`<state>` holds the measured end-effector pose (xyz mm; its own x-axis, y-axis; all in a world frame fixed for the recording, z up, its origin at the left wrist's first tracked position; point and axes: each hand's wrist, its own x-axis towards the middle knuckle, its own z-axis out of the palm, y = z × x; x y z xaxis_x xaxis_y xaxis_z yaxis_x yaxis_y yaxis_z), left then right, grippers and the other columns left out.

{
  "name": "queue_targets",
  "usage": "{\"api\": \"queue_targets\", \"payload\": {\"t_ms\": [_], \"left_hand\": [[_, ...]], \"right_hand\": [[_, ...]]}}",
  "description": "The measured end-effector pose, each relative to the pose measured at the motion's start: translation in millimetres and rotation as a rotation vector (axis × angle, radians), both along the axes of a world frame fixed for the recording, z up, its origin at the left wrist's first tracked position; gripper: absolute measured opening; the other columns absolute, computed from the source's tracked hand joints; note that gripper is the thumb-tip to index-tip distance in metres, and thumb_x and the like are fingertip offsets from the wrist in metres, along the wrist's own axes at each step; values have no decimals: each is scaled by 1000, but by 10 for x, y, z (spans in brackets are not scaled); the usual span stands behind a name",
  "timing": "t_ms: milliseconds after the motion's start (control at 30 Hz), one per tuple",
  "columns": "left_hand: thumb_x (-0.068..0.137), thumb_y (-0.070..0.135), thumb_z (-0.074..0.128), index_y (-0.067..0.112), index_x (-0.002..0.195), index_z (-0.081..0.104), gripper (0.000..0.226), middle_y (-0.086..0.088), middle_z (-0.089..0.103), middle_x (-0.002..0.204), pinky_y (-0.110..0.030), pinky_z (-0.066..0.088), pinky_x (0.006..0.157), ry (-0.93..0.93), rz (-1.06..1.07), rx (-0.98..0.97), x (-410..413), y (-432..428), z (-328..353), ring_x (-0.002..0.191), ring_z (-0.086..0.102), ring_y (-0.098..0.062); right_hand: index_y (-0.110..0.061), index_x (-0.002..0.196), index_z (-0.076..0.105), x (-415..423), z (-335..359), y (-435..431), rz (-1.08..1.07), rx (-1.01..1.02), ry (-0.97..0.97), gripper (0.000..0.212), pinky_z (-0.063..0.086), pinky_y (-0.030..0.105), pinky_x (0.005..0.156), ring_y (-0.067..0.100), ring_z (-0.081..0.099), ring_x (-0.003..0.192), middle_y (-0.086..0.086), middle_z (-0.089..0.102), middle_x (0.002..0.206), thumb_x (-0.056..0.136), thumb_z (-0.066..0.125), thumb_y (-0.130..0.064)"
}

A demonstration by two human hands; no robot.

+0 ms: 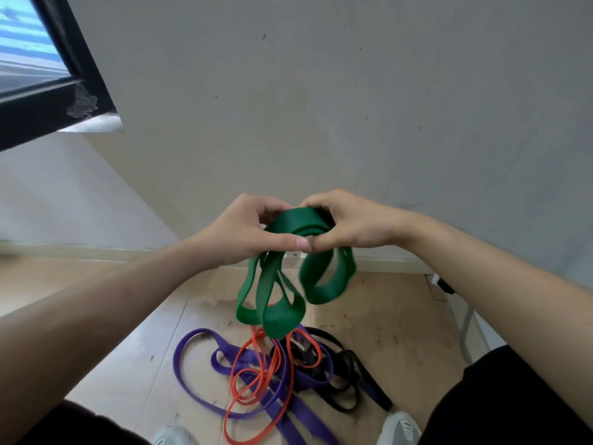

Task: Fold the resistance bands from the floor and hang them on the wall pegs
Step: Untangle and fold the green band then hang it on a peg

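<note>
A wide green resistance band [282,284] hangs in several folded loops at chest height in front of the wall. My left hand [247,232] and my right hand [349,223] both pinch its gathered top, thumbs touching. On the floor below lie a purple band [205,374], a thin orange band [256,383] and a black band [349,370], tangled together in one pile. No wall pegs are in view.
A plain grey wall [321,91] fills the upper view, with a dark window frame [57,101] at the upper left. My white shoes [398,428] stand at the pile's near edge. A grey metal leg [465,332] and a plug stand at the right.
</note>
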<state>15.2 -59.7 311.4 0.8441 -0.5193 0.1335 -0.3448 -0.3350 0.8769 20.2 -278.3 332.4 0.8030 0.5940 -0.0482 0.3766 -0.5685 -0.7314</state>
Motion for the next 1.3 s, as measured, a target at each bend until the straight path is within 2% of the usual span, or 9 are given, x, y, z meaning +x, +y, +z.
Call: {"api": "queue_targets", "payload": {"t_ms": [100, 267, 400, 533, 733, 833, 967, 1067, 1300], "left_hand": [[60, 52, 91, 35, 97, 73, 44, 9, 74, 87, -28, 56, 67, -93, -6, 180, 17, 51, -21, 79, 70, -14], [68, 48, 87, 29, 106, 66, 48, 0, 69, 84, -44, 55, 68, -181, -26, 397, 107, 102, -46, 74, 65, -20], [81, 25, 84, 20, 113, 70, 35, 6, 73, 98, -23, 54, 79, -71, -16, 221, 95, 119, 17, 86, 67, -6], [87, 18, 76, 13, 121, 68, 35, 0, 75, 109, -26, 54, 92, 85, -38, -19, -28, 25, 30, 108, 70, -13], [84, 12, 79, 14, 112, 67, 30, 6, 75, 93, -23, 55, 79, 143, 98, -237, -86, -105, 98, 91, 73, -9], [84, 14, 80, 12, 110, 66, 29, -1, 68, 94, -36, 59, 80, 92, 147, -253, -39, -82, 184, 88, 68, -14], [86, 16, 78, 19, 121, 58, 41, -5, 68, 88, -39, 59, 83, 40, 216, -335, 31, -40, 367, 82, 66, -18], [91, 9, 71, 19, 127, 50, 42, -6, 68, 84, -39, 58, 80, 34, 288, -527, 106, -28, 612, 78, 65, -23], [94, 17, 69, 13, 113, 58, 23, -15, 69, 99, -33, 55, 67, -16, 467, -820, 435, -172, 1423, 73, 64, -21]], "right_hand": [[-8, 96, 67, -17, 72, -44, 17, -69, -11, 26, 46, 32, 65, 12, 59, 69, 14, 66, 82, 80, 83, -22], [-12, 95, 69, -1, 122, -90, -21, -94, -77, 26, 47, 33, 63, 18, 61, 67, 12, 69, 82, 78, 84, -24], [-10, 101, 70, -15, 95, -103, -59, 68, -79, 25, 55, 38, 71, 20, 68, 76, 9, 72, 86, 82, 82, -21], [-4, 108, 69, -45, 94, 1, -109, 373, -69, 25, 59, 48, 81, 35, 71, 83, 21, 72, 94, 86, 77, -14], [-13, 100, 69, -66, 298, 167, -244, 669, -176, 16, 58, 33, 72, 17, 66, 73, 7, 69, 82, 85, 75, -16], [-11, 103, 68, -10, 467, 154, -335, 754, -240, 16, 53, 22, 65, 7, 60, 68, -4, 66, 78, 87, 72, -10], [-7, 111, 65, 139, 644, 101, -477, 875, -254, 23, 50, 24, 61, 12, 57, 64, -2, 65, 77, 89, 71, -12], [-8, 115, 59, 267, 764, 67, -543, 867, -238, 28, 52, 31, 63, 17, 57, 67, 9, 66, 87, 91, 70, -19], [-39, 124, 50, 416, 1214, 88, -483, 584, -471, 30, 61, 37, 75, 25, 63, 86, -2, 57, 118, 97, 62, -31]]}}
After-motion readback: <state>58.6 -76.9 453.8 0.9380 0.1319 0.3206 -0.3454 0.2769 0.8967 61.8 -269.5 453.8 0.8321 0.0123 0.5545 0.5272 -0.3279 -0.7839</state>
